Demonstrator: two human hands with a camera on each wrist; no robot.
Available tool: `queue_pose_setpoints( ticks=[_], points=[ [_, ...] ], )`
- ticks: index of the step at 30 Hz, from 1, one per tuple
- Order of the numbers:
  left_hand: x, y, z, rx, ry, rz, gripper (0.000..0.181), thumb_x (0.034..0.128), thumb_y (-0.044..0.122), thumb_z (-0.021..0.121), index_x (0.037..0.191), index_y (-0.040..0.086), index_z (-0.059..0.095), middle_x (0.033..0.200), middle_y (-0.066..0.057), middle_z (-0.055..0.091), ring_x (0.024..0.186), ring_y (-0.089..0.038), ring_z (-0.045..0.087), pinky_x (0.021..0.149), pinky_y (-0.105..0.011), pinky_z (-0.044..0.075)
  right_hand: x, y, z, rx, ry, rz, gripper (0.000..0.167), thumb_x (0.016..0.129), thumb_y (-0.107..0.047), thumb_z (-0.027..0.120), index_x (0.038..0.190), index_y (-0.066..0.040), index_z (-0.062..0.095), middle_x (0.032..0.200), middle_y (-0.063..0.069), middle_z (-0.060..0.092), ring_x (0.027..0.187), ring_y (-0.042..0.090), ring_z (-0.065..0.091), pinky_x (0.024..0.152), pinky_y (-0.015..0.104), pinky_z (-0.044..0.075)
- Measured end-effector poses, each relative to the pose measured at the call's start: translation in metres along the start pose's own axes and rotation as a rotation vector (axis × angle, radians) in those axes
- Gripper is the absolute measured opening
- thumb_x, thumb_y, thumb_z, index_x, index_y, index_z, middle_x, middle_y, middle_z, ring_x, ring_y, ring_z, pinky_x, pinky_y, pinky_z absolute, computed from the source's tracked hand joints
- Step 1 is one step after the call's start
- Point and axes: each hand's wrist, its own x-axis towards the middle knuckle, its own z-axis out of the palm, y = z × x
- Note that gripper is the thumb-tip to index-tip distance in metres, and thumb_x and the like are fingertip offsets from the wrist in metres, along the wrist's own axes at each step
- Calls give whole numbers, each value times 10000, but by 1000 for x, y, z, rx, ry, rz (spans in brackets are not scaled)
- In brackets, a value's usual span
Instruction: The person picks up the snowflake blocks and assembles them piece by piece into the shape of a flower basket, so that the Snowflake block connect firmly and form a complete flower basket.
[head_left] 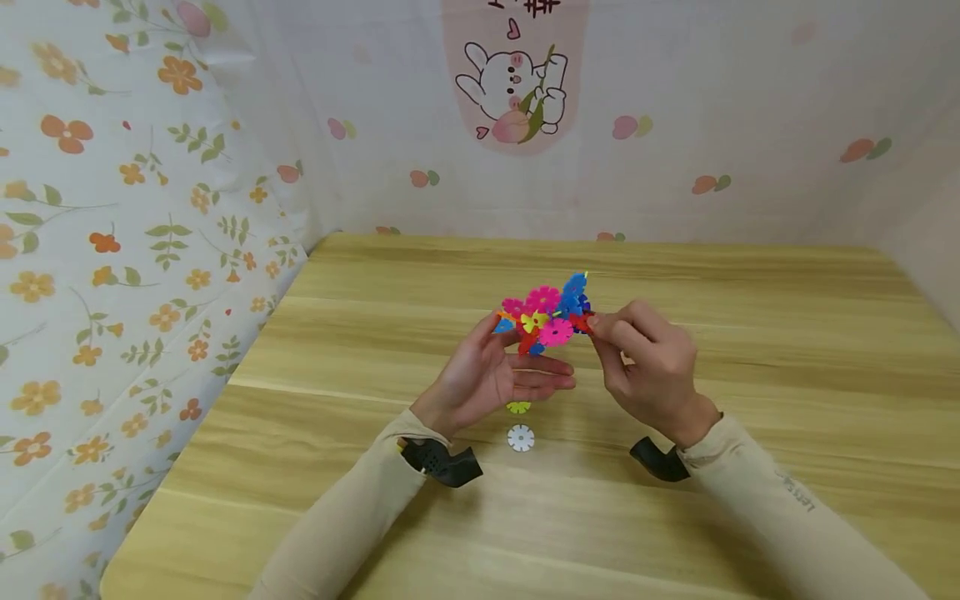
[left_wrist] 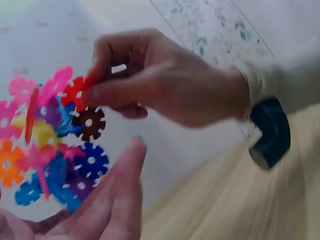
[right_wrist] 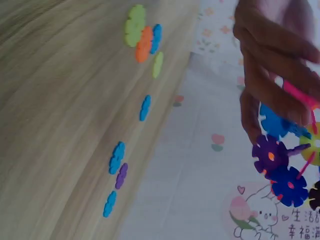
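Observation:
A cluster of interlocking snowflake discs (head_left: 555,332) in pink, blue, yellow, red and other colours is held above the table. My left hand (head_left: 483,379) grips its left side between thumb and forefinger, with the other fingers stretched out below. With thumb and forefinger, my right hand (head_left: 652,358) pinches a red snowflake disc (head_left: 581,323) at the cluster's right side. In the left wrist view this red disc (left_wrist: 74,93) touches or overlaps the cluster beside a brown disc (left_wrist: 90,123); whether it is slotted in cannot be told. Fingers partly cover the cluster in the right wrist view.
On the wooden table (head_left: 750,333) a white disc (head_left: 521,438) and a yellow-green disc (head_left: 518,407) lie below the left hand. The right wrist view shows several loose discs, among them an orange disc (right_wrist: 144,45) and a purple disc (right_wrist: 121,176). Patterned cloth (head_left: 360,100) hangs behind.

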Motion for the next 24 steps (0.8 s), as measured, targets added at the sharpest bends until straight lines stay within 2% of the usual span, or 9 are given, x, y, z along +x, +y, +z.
queue_pose_setpoints(
  ticks=[3, 8, 11, 14, 16, 19, 21, 23, 24],
  points=[
    [2, 0, 4, -67, 19, 52, 646, 1045, 596, 250, 1518, 172, 367, 1515, -254, 459, 1256, -372, 633, 1025, -377, 542, -5, -4, -1, -3, -38, -51, 357, 1008, -198, 605, 735, 5, 711, 705, 118, 637, 551, 242, 656, 494, 373, 530],
    [5, 0, 4, -148, 53, 138, 502, 1049, 503, 267, 1401, 205, 465, 1308, 3, 554, 1118, -160, 617, 917, -306, 564, -15, -4, -8, 0, -167, -120, 383, 1026, -226, 577, 769, 1, 747, 797, 143, 708, 581, 212, 671, 503, 311, 549],
    [6, 0, 1, -157, 62, 145, 380, 1048, 433, 293, 1297, 224, 490, 1224, 32, 558, 1075, -122, 583, 878, -271, 552, -21, -2, -13, -5, -265, -113, 426, 1043, -268, 537, 751, -18, 719, 807, 119, 683, 576, 173, 618, 498, 275, 535],
    [7, -1, -1, -123, 81, 142, 271, 1044, 346, 335, 1237, 231, 487, 1206, 46, 542, 1109, -128, 551, 933, -276, 517, -25, 2, -19, 6, -365, -75, 466, 1058, -321, 478, 733, -44, 665, 793, 81, 642, 581, 150, 591, 499, 248, 521],
    [8, -3, -3, -78, 103, 137, 290, 1039, 277, 365, 1303, 204, 461, 1271, 30, 520, 1187, -155, 528, 1032, -334, 492, -29, 4, -22, 24, -415, -48, 475, 1055, -347, 460, 741, -53, 664, 781, 59, 648, 593, 146, 603, 512, 250, 529],
    [16, -7, -3, -18, 167, 103, 492, 1020, 194, 428, 1484, 170, 268, 1425, -12, 421, 1323, -234, 470, 1164, -476, 405, -35, 11, -28, 35, -480, -21, 451, 1034, -366, 473, 795, -65, 707, 799, 28, 694, 614, 118, 628, 536, 223, 536],
    [26, -10, -2, 37, 209, 75, 534, 1021, 177, 456, 1502, 88, 242, 1449, -35, 374, 1325, -255, 458, 1148, -492, 411, -39, 18, -35, 71, -572, 76, 283, 992, -292, 612, 842, -86, 736, 813, -5, 715, 616, 67, 606, 534, 184, 512],
    [40, -13, 1, 70, 224, 45, 424, 1022, 157, 472, 1408, 61, 327, 1373, -36, 400, 1246, -235, 494, 1082, -408, 462, -41, 26, -45, 216, -737, 326, 151, 980, -178, 649, 921, -74, 743, 828, 6, 726, 611, 56, 591, 516, 184, 489],
    [47, -14, 3, 89, 219, 35, 305, 1028, 148, 465, 1309, 49, 401, 1313, -33, 424, 1194, -220, 517, 1026, -364, 484, -41, 30, -50, 327, -823, 507, 114, 978, -120, 643, 982, -50, 733, 858, 18, 736, 619, 59, 582, 517, 195, 480]
  ],
)
